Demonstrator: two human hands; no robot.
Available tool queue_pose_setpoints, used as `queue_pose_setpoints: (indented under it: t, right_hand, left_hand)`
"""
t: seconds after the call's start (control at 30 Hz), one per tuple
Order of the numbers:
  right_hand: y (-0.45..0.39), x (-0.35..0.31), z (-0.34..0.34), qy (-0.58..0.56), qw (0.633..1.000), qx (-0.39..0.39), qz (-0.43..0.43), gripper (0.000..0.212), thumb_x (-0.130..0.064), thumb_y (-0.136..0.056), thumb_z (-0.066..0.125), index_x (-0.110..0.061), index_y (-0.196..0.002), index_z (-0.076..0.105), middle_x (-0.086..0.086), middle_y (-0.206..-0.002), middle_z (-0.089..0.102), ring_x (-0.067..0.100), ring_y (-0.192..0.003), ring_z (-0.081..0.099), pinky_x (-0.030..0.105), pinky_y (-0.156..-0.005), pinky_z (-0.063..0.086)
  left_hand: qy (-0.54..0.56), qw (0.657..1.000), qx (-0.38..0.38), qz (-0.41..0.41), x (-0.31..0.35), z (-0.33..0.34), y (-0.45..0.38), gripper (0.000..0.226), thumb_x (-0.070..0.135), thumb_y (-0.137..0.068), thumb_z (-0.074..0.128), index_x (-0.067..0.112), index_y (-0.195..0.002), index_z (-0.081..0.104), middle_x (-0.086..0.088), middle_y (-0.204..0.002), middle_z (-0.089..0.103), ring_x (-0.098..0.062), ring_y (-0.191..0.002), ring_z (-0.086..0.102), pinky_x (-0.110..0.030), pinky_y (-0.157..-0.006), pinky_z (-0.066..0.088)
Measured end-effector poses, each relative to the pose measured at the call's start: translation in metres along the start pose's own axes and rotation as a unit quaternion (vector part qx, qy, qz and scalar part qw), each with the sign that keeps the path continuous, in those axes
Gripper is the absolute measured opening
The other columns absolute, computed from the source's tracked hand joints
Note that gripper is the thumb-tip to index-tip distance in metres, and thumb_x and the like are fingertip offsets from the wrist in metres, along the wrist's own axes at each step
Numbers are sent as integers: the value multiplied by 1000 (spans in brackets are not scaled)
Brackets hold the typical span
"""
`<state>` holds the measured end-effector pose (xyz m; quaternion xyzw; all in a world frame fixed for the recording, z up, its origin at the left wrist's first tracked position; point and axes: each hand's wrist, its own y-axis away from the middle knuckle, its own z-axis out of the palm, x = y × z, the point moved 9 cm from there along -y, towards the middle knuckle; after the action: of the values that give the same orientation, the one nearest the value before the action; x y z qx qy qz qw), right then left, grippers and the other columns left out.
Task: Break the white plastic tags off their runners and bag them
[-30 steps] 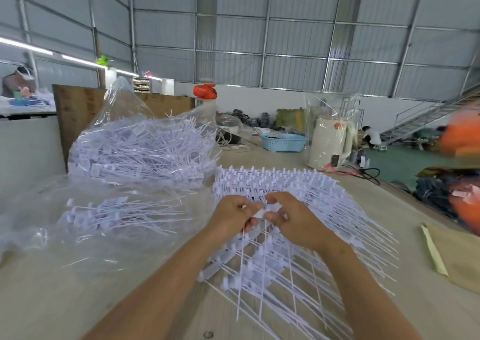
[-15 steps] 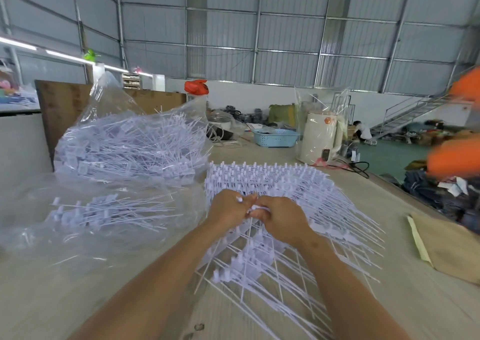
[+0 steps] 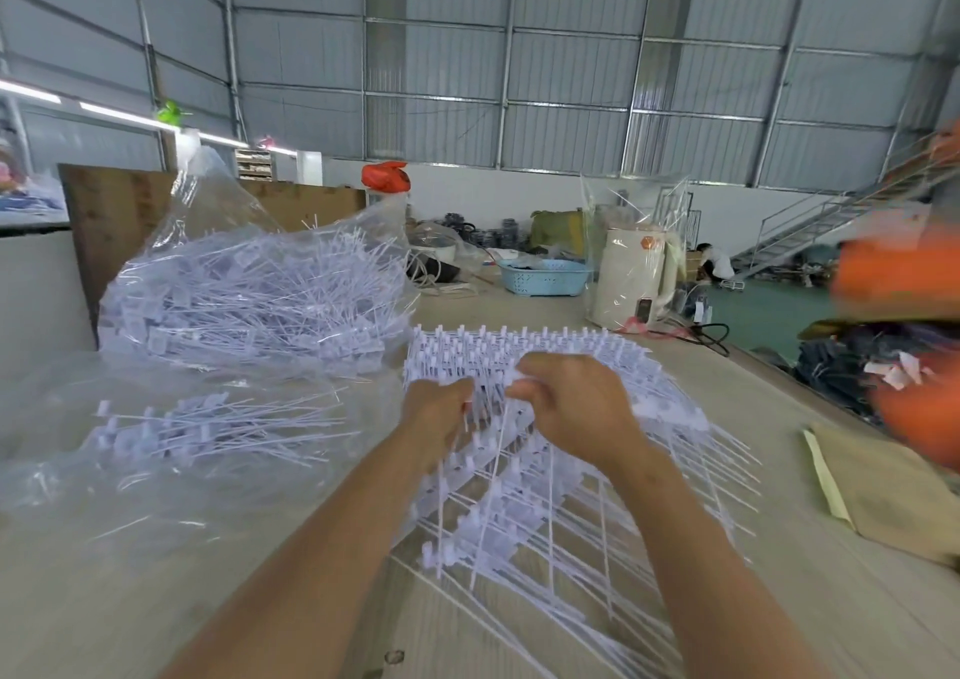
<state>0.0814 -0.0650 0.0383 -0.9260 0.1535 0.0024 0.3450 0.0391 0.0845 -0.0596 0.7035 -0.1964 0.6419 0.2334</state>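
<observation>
Hands (image 3: 439, 413) (image 3: 571, 408) parted slightly (fingers seemingly curled) gripping tags (image 3: 519, 496).

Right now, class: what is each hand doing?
Left hand: curled, gripping the tags on their runners.
Right hand: curled, pinching the same tags.

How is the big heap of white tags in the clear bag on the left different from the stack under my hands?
The bagged tags lie loose and jumbled inside clear plastic; the stack under the hands sits bare on the table. The bagged tags look separated, while the stack's tags line up in rows on runners. Nobody touches the bagged tags; the left hand and right hand grip the stack. Both are white plastic.
</observation>
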Motion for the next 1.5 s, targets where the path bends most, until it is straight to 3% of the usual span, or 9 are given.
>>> queue_pose_setpoints:
  t: [0.13,0.33,0.57,0.87,0.93,1.0,1.13,1.27,1.5]
  right_hand:
    - [-7,12,-18,-185,982,-2,44,19,-36,-88,62,-23,-75,64,-6,-65,60,19,-67,54,35,-64,46]
    - [2,15,15,-57,997,-6,57,26,-44,-92,51,-27,-106,66,0,-102,70,23,-94,61,32,-73,43]
    - [-4,11,30,-46,997,11,57,34,-48,-91,50,-16,-97,60,4,-96,57,25,-82,57,36,-69,46]
    - [5,31,61,-164,970,-146,106,39,-22,-89,58,-12,-126,50,5,-115,51,20,-103,52,31,-89,42]
    - [9,35,66,-202,956,-174,120,14,-20,-93,52,-15,-102,62,4,-96,59,19,-88,56,31,-80,42]
    - [10,40,69,-194,953,-191,133,24,-19,-96,48,-16,-74,57,-2,-71,55,19,-72,53,26,-66,40]
    - [12,42,74,-71,968,-214,112,30,-38,-96,47,-15,-80,57,-4,-73,52,19,-76,52,27,-68,41]
    - [10,32,67,-27,981,-170,91,27,-37,-96,47,-18,-109,62,4,-103,66,24,-97,60,29,-78,43]
    - [1,-9,34,102,994,-46,5,11,-19,-90,53,-18,-100,59,0,-101,64,22,-92,61,31,-84,34]
  left_hand:
    - [-18,999,-7,38,-5,-4,-1,39,34,-88,65,11,-57,57,2,-40,54,-6,-27,41,-14,-34,33]
    - [109,986,-113,48,11,40,20,15,8,-90,57,7,-80,67,0,-50,62,-8,-38,48,-13,-38,33]
    - [252,950,-186,1,10,47,27,57,59,-91,42,11,-64,55,-3,-46,46,-9,-31,36,-12,-32,26]
    - [73,979,-129,139,13,40,19,36,18,-92,62,8,-57,57,-3,-42,49,-9,-35,39,-15,-38,31]
    - [54,979,-122,152,16,39,21,28,19,-92,62,5,-68,57,-7,-49,53,-7,-35,40,-15,-38,32]
    - [19,979,-117,166,16,39,23,26,19,-92,62,5,-71,57,-6,-50,56,-5,-33,42,-14,-38,33]
    - [-79,978,-70,178,13,31,23,40,30,-91,62,11,-56,54,-4,-47,57,-10,-38,48,-22,-51,39]
    - [-52,989,-66,123,5,25,19,46,26,-91,64,11,-50,48,0,-38,49,-7,-30,40,-16,-40,33]
    - [100,988,-102,-61,-14,22,9,29,13,-91,60,6,-63,54,1,-36,43,-5,-24,27,-8,-30,18]
